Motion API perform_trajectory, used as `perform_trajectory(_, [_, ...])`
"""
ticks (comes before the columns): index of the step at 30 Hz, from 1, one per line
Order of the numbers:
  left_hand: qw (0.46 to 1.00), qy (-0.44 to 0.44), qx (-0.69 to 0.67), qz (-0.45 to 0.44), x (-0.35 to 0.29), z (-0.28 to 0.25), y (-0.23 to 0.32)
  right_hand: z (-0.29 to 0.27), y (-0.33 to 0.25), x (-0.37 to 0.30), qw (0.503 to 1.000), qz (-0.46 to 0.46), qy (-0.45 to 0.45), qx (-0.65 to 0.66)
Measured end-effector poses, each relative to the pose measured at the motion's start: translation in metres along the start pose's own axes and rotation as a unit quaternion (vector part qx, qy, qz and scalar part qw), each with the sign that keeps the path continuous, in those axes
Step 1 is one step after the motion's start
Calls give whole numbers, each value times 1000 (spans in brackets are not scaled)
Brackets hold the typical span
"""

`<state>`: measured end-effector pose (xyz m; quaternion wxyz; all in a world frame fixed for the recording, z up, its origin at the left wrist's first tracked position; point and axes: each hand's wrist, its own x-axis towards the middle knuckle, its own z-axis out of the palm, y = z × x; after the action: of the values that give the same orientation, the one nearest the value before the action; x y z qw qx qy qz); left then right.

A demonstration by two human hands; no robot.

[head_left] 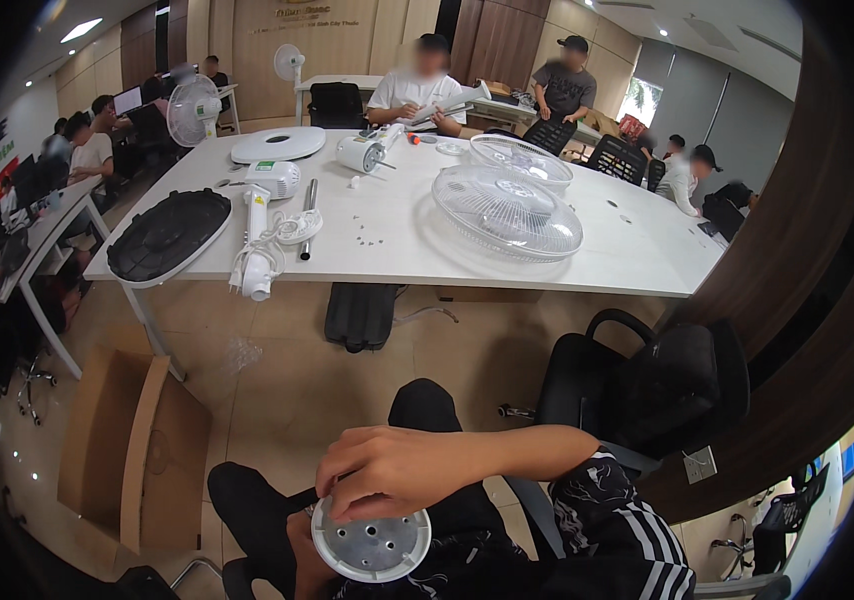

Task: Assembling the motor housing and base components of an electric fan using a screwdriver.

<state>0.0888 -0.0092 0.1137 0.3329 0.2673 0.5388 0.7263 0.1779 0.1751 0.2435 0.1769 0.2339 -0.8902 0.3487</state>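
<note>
While clear domed plastic grilles (507,212) lie unfitted, your left hand (305,556) clamps a white-rimmed metal disc (372,548); right fingers (357,492): can't tell.

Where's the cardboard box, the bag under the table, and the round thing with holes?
Cardboard box (183,455), head view: side wall.
Bag (359,316), head view: front.
Round thing (371,545), head view: flat holed face.
</note>
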Motion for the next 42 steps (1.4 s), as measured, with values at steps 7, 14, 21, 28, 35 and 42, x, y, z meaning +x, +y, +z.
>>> perform_trajectory(7, [999,-21,3,36,0,5,-1,-6,-2,4,999,-32,0,-40])
perform_trajectory(14, [990,-61,70,102,3,-9,-12,-6,-8,0,1000,23,-8,11])
perform_trajectory(21, [990,-67,66,102,-3,-5,-5,-15,-14,0,998,33,-33,-34])
perform_trajectory(28, [988,-51,90,115,1,-7,-1,5,-9,2,996,8,31,-77])
perform_trajectory(35, [978,-90,108,151,5,-17,-9,-10,-10,7,1000,17,-3,-24])
perform_trajectory(42, [984,-94,78,129,0,-12,0,2,-6,4,998,29,7,-51])
